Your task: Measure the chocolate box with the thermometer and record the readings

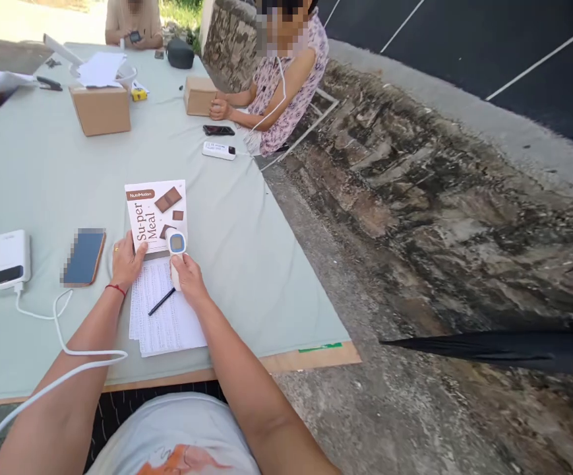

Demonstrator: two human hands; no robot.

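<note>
My left hand (126, 262) grips the lower left corner of a white box (144, 208) with a brown "NutriMotion" label, "Su-per Meal" lettering and printed chocolate pieces, its thumb on the front. My right hand (190, 277) is closed around the handle of a white infrared thermometer (176, 243) with a small blue-rimmed screen facing me. The thermometer's head overlaps the box's lower right corner from my view; whether they touch I cannot tell. Below both hands lie sheets of paper with dense writing (160, 330), and a black pen (161, 302) rests across them.
Left on the table stand a white power bank (10, 257) with a cable and a phone (84, 257). Farther off are a cardboard box (101, 111), a smaller one (198, 95) at a co-worker's hands, another phone (218, 130) and a black case (180, 53). Other people sit around.
</note>
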